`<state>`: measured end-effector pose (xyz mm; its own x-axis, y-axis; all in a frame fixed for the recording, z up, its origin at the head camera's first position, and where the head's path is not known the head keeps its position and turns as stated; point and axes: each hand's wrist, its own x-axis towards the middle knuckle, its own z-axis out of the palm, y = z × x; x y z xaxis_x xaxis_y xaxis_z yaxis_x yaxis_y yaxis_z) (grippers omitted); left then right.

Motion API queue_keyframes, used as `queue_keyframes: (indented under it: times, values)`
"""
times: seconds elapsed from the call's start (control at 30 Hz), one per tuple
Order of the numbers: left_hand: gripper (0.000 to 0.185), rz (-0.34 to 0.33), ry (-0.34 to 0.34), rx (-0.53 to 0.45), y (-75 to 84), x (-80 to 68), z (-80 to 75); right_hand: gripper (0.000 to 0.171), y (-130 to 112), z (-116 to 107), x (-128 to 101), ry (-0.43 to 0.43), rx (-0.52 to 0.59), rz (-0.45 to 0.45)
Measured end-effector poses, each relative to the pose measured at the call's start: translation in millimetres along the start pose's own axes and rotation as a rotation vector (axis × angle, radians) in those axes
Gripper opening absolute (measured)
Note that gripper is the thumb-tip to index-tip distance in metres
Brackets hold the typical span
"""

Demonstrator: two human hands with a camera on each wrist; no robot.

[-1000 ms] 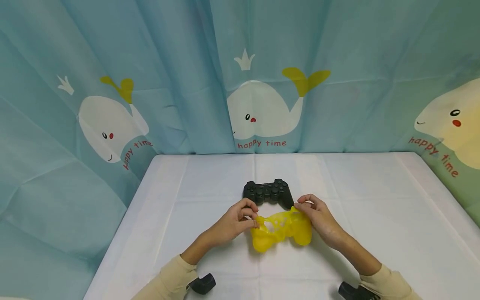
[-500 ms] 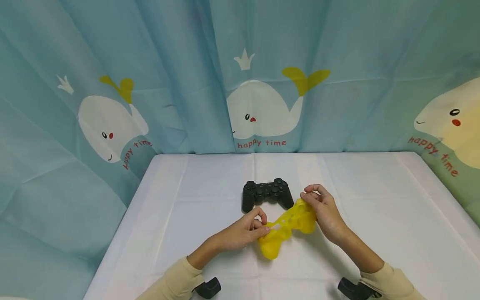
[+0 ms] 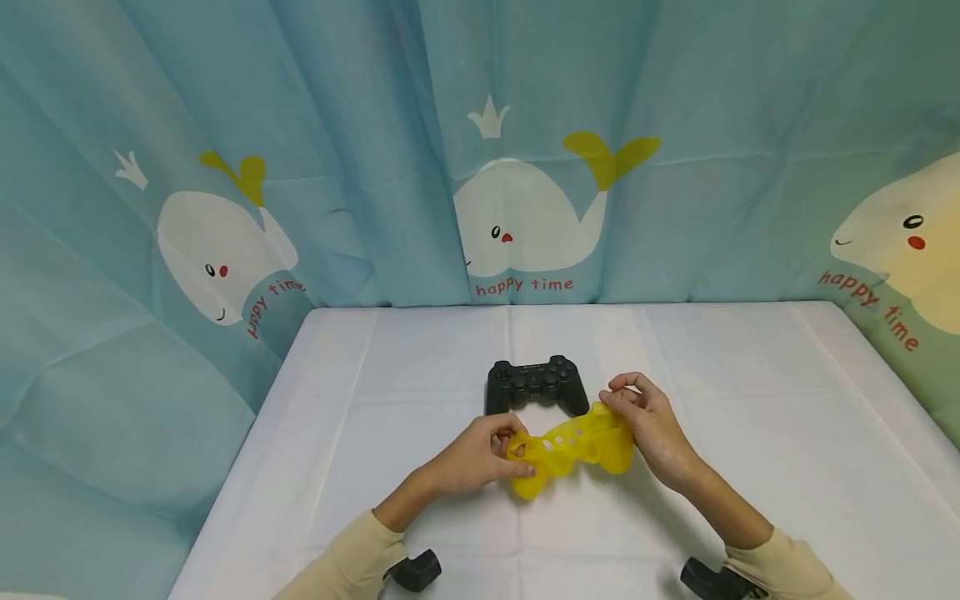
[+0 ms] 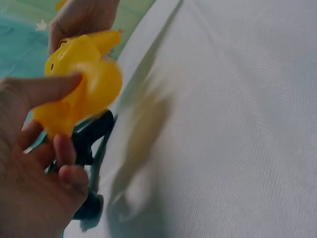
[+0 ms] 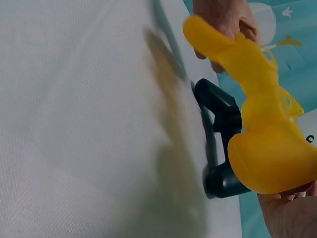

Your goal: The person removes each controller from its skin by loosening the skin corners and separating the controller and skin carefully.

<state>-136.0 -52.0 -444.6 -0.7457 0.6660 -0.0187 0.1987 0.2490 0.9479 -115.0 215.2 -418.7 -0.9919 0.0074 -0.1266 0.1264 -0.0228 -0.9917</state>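
Observation:
A soft yellow silicone controller cover (image 3: 577,442), with several cut-out holes, hangs stretched between both hands above the white table. My left hand (image 3: 480,454) pinches its left end, thumb on the near side and fingers behind; the left wrist view shows the thumb pressing into the cover (image 4: 99,84). My right hand (image 3: 652,429) pinches the upper right corner between thumb and fingertips. In the right wrist view the cover (image 5: 267,129) bends, its rounded grip parts bulging. Just behind lies a black game controller (image 3: 536,385), flat on the table, its lower left handle partly hidden by the left hand.
The white cloth-covered table (image 3: 420,358) extends all around the hands. A blue curtain (image 3: 360,167) with whale prints stands along its back and left edges. Black wrist devices (image 3: 416,571) sit at both sleeves.
The right hand has lifted its end of the cover up and rightward. The left hand has shifted slightly right and changed its grip on the left end. The controller stays put.

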Motion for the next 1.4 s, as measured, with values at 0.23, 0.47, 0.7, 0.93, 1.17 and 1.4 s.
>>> queue_keyframes:
  times: [0.23, 0.47, 0.7, 0.93, 1.17, 1.4]
  values:
    - [0.038, 0.011, -0.084, -0.149, 0.1, 1.8, -4.6, 0.023, 0, -3, 1, 0.017, -0.02, 0.001]
    - [0.047, -0.089, -0.337, -0.27, 6.1, 2.6, -9.4, 0.026, 2, -4, 0, -0.01, -0.086, 0.01]
    - [0.017, -0.012, -0.143, -0.124, 0.6, 4.0, -6.8, 0.023, 8, -14, -5, -0.013, -0.083, 0.065]
    - [0.016, 0.011, -0.056, -0.172, 3.4, 9.5, 0.2, 0.022, 12, -36, -17, -0.164, -0.07, 0.05]
    - [0.032, -0.038, 0.039, -0.201, 3.5, 21.3, 22.7, 0.046, 25, -53, -22, -0.205, -0.28, -0.069]
    - [0.067, -0.215, 0.168, -0.095, 6.7, 17.5, 33.5, 0.073, 36, -45, -21, -0.184, -0.275, 0.092]
